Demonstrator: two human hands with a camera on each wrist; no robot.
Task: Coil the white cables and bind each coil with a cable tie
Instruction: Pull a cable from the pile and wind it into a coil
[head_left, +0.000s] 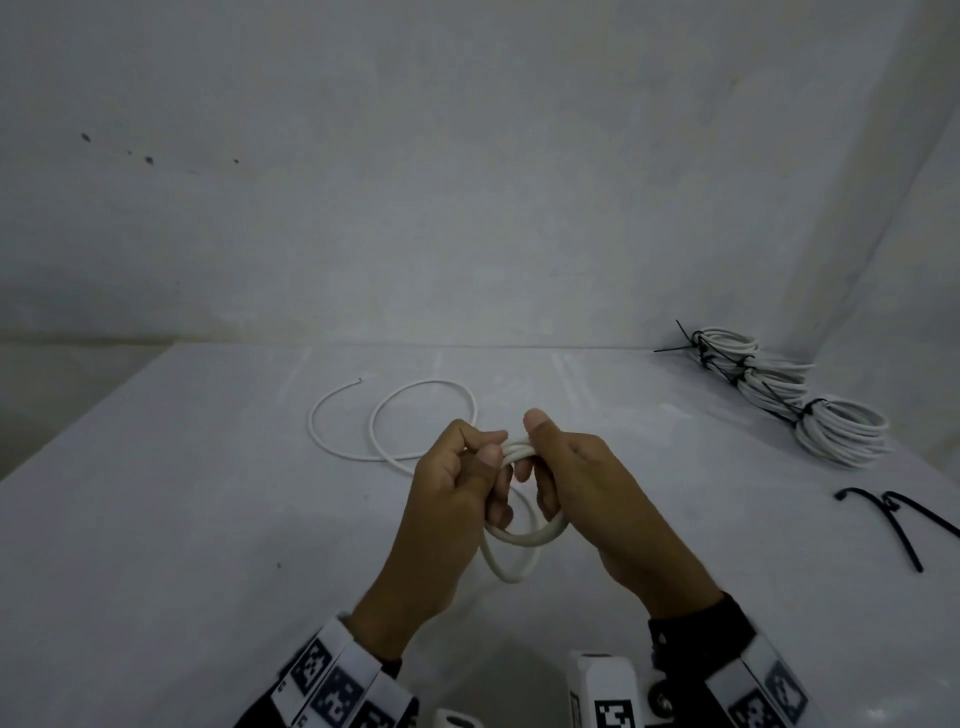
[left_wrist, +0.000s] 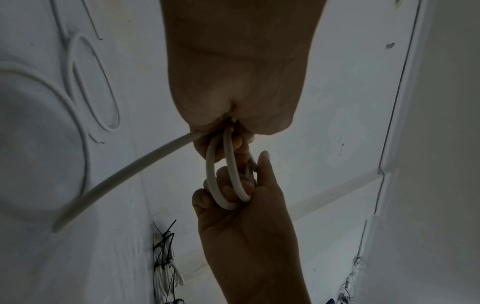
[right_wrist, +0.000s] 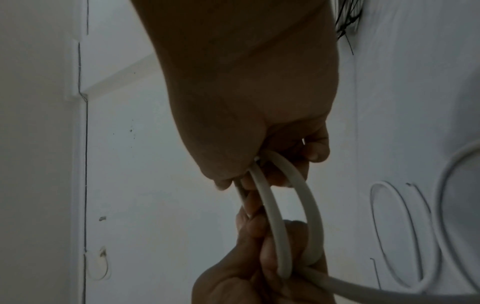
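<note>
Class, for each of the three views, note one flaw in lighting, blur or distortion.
Head view: dim, the table edge bowed by the wide lens. Left wrist view: the left hand backlit, the white cable blurred close to the lens. Right wrist view: the right hand almost a silhouette.

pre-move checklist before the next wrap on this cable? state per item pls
1. Left hand grips the started coil: ok, fingers curled round the loops.
2. Right hand on the same coil: ok, thumb up, fingers curled through the loops.
3. Loops stacked evenly: not ok, one loop sags below the others in the head view.
4. Slack left to wind: ok, the loose cable length lies in two open curves on the table, free end visible.
5. Loose black cable ties within reach on the right: ok, judging by position.
6. Bound coils apart from the working cable: ok.
</note>
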